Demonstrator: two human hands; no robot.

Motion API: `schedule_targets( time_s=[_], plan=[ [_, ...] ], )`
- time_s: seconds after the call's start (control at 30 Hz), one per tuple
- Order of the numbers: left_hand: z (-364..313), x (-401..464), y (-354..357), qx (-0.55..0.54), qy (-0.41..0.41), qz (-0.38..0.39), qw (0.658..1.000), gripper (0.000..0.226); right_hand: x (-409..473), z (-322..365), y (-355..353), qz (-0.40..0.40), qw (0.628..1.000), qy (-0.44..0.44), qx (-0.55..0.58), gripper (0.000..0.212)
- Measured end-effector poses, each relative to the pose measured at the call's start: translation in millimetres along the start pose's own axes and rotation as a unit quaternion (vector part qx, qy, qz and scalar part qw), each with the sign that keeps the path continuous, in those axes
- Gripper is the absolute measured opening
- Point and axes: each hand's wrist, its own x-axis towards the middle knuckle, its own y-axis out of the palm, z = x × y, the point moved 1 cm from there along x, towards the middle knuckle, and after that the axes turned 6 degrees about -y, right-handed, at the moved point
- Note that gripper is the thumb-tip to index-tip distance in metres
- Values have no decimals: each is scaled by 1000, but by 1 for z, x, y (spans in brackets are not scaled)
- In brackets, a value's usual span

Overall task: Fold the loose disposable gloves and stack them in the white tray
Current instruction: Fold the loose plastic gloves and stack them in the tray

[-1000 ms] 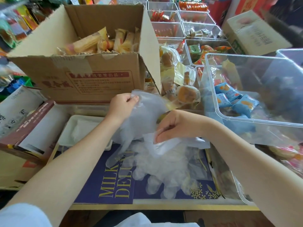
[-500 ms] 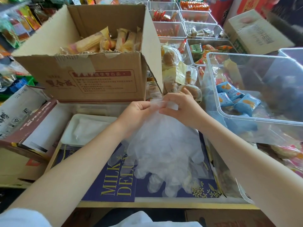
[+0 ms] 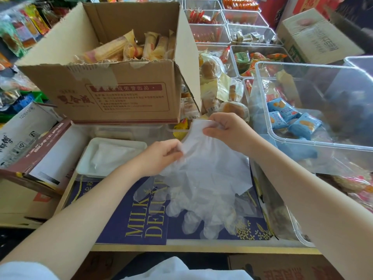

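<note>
A clear disposable glove is stretched between my hands above a blue box lid. My left hand pinches its cuff edge at the lower left. My right hand pinches the cuff's upper right corner. Under it lies a loose pile of clear gloves, fingers pointing toward me. The white tray sits to the left of my left hand, with folded gloves lying flat inside it.
A large cardboard box of wrapped snacks stands behind the tray. A clear plastic bin with blue packets is at the right. A brown carton lies at the left. The blue lid covers the work surface.
My hands came together at the glove's cuff, then spread apart along it. The left hand dropped lower and left, the right stayed up, and the glove now hangs flatter.
</note>
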Motion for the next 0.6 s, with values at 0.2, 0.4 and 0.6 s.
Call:
schedule_targets(
  time_s=[0.2,0.4,0.6],
  plan=[
    [20,-7,-14,134,-100,51,985,32,-5,2,11,43,998,27,21,27],
    [-20,2,-2,-28,14,-65,997,21,-3,12,25,50,998,21,44,27],
    [-19,-2,4,-73,54,-57,994,16,-9,0,16,67,992,66,85,39]
  ],
)
